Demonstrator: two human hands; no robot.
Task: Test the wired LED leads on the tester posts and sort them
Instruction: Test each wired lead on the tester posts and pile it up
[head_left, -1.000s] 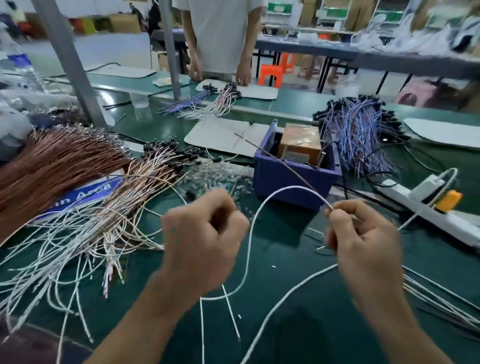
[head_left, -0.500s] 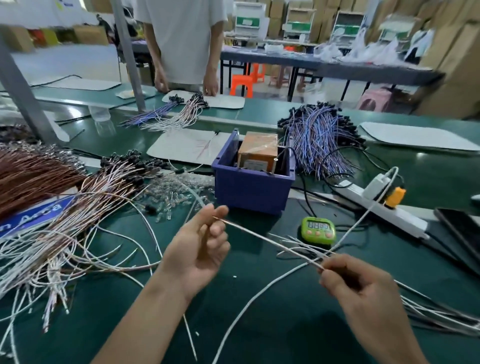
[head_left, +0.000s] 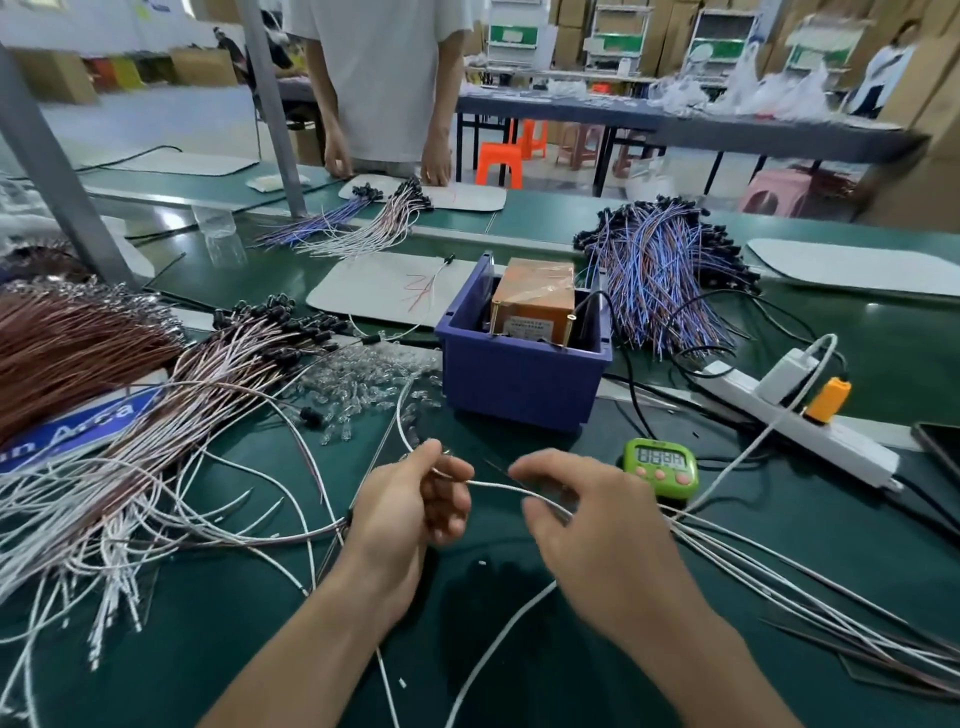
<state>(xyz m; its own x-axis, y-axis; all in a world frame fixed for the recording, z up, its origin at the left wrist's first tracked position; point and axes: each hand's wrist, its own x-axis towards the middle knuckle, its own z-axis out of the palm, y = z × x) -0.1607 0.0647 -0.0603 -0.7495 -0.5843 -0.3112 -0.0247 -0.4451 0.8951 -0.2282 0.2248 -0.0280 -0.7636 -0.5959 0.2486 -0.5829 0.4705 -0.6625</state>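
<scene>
My left hand (head_left: 410, 512) pinches a white wired lead (head_left: 493, 486) between thumb and fingertips, just in front of the blue bin (head_left: 519, 379). The lead runs right, between the spread thumb and forefinger of my right hand (head_left: 587, 525), which hovers over it with relaxed fingers. The orange tester box (head_left: 532, 306) stands inside the bin; its posts are not visible. A big heap of white and brown leads (head_left: 156, 415) lies at the left. A fan of white leads (head_left: 779, 587) lies at the right.
A green timer (head_left: 660, 465) sits beside my right hand. A power strip (head_left: 800, 426), a phone (head_left: 940, 447), loose clear LEDs (head_left: 363, 384) and a blue-purple lead bundle (head_left: 660, 280) surround the bin. A person (head_left: 384, 78) stands across the bench.
My hands have come close together. The left hand went from open to pinching the white lead, and the right hand loosened its pinch and moved left along the lead.
</scene>
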